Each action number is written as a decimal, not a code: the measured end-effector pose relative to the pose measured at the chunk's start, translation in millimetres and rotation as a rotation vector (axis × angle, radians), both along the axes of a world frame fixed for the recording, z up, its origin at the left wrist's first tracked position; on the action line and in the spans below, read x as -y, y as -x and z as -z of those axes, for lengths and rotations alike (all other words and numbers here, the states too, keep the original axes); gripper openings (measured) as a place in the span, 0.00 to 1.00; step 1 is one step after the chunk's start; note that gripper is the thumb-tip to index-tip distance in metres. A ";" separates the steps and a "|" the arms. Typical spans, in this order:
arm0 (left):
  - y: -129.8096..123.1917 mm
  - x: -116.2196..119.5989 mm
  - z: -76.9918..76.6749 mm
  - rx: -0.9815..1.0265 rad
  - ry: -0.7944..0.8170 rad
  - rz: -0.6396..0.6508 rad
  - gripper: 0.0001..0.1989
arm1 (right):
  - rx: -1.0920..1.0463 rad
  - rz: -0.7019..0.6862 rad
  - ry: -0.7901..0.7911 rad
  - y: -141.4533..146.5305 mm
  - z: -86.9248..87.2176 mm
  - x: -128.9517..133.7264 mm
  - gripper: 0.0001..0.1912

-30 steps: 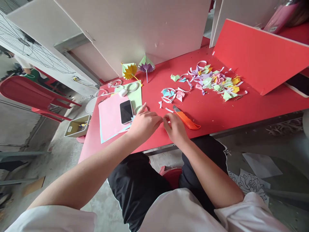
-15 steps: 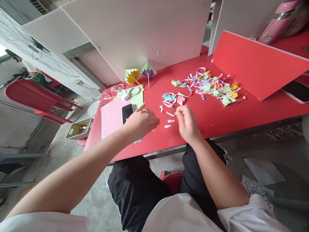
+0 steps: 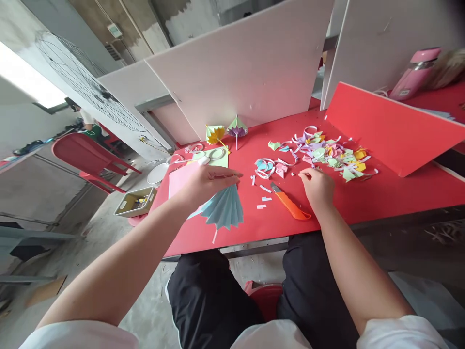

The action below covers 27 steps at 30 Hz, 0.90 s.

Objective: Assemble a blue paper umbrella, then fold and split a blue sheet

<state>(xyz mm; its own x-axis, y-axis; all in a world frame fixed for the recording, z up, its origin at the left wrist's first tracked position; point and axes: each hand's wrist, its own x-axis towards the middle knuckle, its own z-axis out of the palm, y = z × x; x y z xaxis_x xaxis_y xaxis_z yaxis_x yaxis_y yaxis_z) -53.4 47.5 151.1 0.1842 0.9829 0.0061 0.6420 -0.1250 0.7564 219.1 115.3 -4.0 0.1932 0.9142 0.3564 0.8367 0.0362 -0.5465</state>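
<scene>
My left hand [image 3: 210,183] is over the left part of the red table, its fingers closed at the top of a pleated light blue paper umbrella [image 3: 227,208]. The umbrella's folds fan downward, and a thin pale stick [image 3: 215,236] pokes out below. To the right, my right hand [image 3: 318,189] has thumb and fingertips pinched together; whatever is between them is too small to make out. Between the hands lies an orange utility knife [image 3: 290,203], its blade pointing away to the left. Short white paper strips [image 3: 265,189] lie beside the blade.
Folded paper pieces and curled strips [image 3: 327,150] are heaped at the back right. Yellow [image 3: 217,134] and purple [image 3: 237,131] paper umbrellas stand near the white partition [image 3: 250,68]. A red board [image 3: 385,131] leans at right, before a pink bottle [image 3: 416,75].
My right hand has moved right, uncovering the orange knife. The blue umbrella under my left hand, mostly hidden before, now shows. My view has shifted up and left.
</scene>
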 end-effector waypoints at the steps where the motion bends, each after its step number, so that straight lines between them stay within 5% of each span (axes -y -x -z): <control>1: 1.8 -2.9 2.1 0.094 0.022 -0.028 0.13 | 0.018 0.021 0.029 1.4 -2.5 -1.1 0.12; 3: 5.3 -9.7 7.1 0.275 0.053 -0.101 0.12 | -0.004 0.006 0.045 8.4 -10.7 3.4 0.14; 6: 8.2 -18.3 11.6 0.499 0.125 -0.203 0.11 | -0.299 -0.220 0.027 31.7 -25.9 31.1 0.16; 9: 6.8 -20.5 11.9 0.693 0.188 -0.252 0.12 | -0.701 -0.611 0.324 62.4 -35.4 72.1 0.20; 12: 3.2 -18.1 11.6 0.858 0.175 -0.281 0.13 | -0.913 -0.780 0.504 85.1 -36.5 100.7 0.22; 23: 16.8 -11.8 14.4 0.816 0.041 -0.173 0.18 | -1.022 -0.720 0.664 81.8 -37.4 101.5 0.25; 27: 18.6 -11.2 20.1 0.697 -0.061 -0.270 0.14 | -1.029 -0.756 0.686 81.2 -38.6 104.7 0.24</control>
